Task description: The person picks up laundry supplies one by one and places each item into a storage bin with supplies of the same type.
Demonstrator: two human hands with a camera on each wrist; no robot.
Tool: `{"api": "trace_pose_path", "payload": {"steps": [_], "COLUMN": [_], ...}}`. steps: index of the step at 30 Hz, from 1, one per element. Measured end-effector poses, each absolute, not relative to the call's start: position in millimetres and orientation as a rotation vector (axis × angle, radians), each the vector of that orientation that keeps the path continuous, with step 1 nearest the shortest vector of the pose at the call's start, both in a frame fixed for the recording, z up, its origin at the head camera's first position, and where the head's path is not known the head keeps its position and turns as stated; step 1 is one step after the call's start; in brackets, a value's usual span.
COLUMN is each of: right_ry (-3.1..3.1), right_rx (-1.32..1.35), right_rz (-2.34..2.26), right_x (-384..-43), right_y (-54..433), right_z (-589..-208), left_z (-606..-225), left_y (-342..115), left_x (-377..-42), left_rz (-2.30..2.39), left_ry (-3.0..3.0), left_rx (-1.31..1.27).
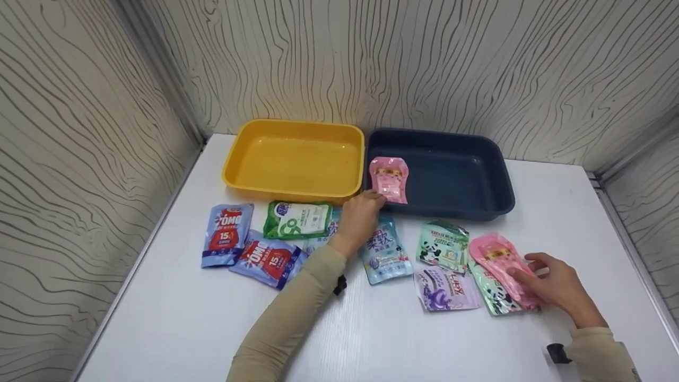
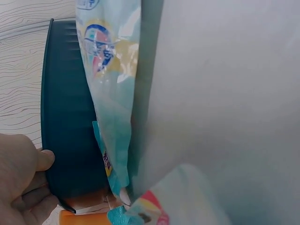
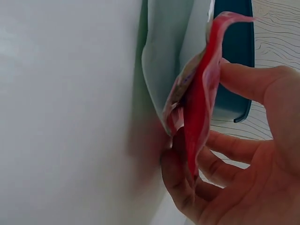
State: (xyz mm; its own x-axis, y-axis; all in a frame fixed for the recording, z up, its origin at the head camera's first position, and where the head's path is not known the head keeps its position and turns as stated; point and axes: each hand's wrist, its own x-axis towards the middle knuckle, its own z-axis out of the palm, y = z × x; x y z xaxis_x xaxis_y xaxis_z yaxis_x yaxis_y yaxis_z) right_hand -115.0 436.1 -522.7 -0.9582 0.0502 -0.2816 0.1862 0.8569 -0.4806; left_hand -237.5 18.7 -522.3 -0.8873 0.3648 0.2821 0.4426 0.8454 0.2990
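A pink pouch (image 1: 390,179) leans inside the dark blue bin (image 1: 451,175) against its near wall. My left hand (image 1: 371,200) reaches to the bin's near rim, its fingertips at the pouch's lower left corner. In the left wrist view that hand (image 2: 40,178) has loosely curled fingers beside the blue bin (image 2: 70,117) with nothing between them. My right hand (image 1: 525,271) pinches a second pink pouch (image 1: 498,260) lying on the table at the right. In the right wrist view, thumb and fingers of the right hand (image 3: 201,122) hold the lifted edge of this pouch (image 3: 197,103).
A yellow bin (image 1: 297,159) stands left of the blue one. Several pouches lie on the white table: two blue ones (image 1: 225,233), a green one (image 1: 297,218), a light blue one (image 1: 384,249), panda-print ones (image 1: 443,244) and a purple one (image 1: 445,286). Walls enclose three sides.
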Motion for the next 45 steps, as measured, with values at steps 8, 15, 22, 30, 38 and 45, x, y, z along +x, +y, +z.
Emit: {"api": "trace_pose_path", "payload": {"steps": [8,15,22,30,38,45], "right_ry": [2.712,2.67,2.622,2.521,2.571,2.547], "right_rx": [0.224,0.23,0.203,0.236,0.184,0.092], "right_rz": [-0.778,-0.906,-0.977,-1.223,-1.433,-1.739], "right_x": [-117.2,-113.9,-113.2,-108.2,-102.9,-103.2], "right_y": [440.2,437.5,437.1,440.7,437.2,429.2], "right_z": [-521.1,-517.1,-512.9,-513.9,-511.2,-507.7], "left_z": [-524.2,-524.5,-524.3,-524.0,-522.8,-523.5], "left_y": [18.3,18.2,17.6,17.5,17.3,17.9], "left_x": [-236.0,-237.6,-238.1,-236.9,-236.8,-237.8], "left_rz": [-0.569,-0.509,-0.525,-0.558,-0.549,-0.513], "left_ry": [-2.797,-2.755,-2.774,-2.782,-2.788,-2.756], "left_rx": [-0.627,-0.629,-0.621,-0.628,-0.632,-0.631]}}
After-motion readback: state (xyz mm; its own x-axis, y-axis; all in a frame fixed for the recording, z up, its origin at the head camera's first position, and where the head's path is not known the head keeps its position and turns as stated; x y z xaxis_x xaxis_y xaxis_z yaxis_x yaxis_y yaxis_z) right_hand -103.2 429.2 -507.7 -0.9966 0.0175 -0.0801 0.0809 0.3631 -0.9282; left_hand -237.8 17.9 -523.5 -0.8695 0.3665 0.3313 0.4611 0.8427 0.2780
